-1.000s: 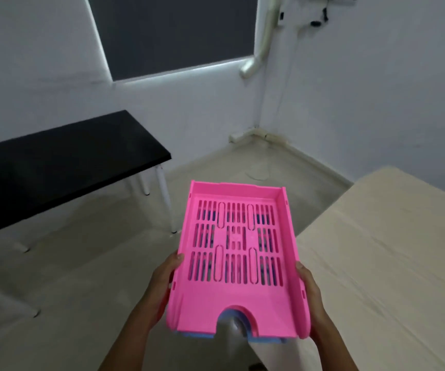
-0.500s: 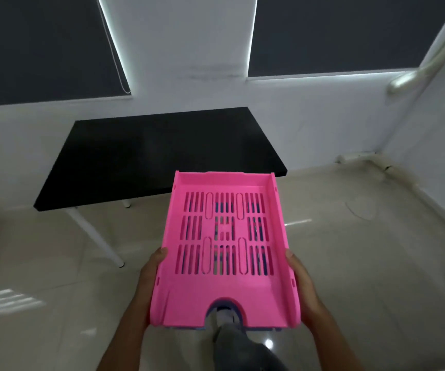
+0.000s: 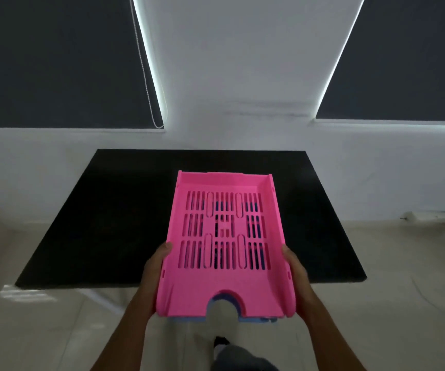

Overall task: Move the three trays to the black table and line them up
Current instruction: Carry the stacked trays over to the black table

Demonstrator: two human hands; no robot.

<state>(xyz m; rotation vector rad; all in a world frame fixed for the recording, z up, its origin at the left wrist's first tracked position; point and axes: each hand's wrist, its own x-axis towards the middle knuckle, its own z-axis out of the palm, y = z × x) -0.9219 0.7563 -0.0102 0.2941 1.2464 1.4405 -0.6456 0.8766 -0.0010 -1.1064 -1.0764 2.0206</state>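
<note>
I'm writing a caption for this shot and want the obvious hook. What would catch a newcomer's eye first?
The bright pink tray at centre, held at its sides by the left hand and the right hand, with a blue tray peeking out beneath it. Behind it spreads the black table, set against a white wall between two dark window blinds.

Both forearms are bare from the bottom edge up to the wrists, with no sleeve, watch, band or ring showing on either. The left hand point(image 3: 153, 274) at about 8 o'clock and the right hand point(image 3: 297, 277) at about 4 o'clock wear no gloves, and the one nail that shows on each is short and unpainted. At 6 o'clock, between the forearms, a leg point(image 3: 242, 358) shows in grey cloth, with a small dark shape just above it that may be a shoe point(image 3: 220, 341); it is too blurred to tell.
</note>
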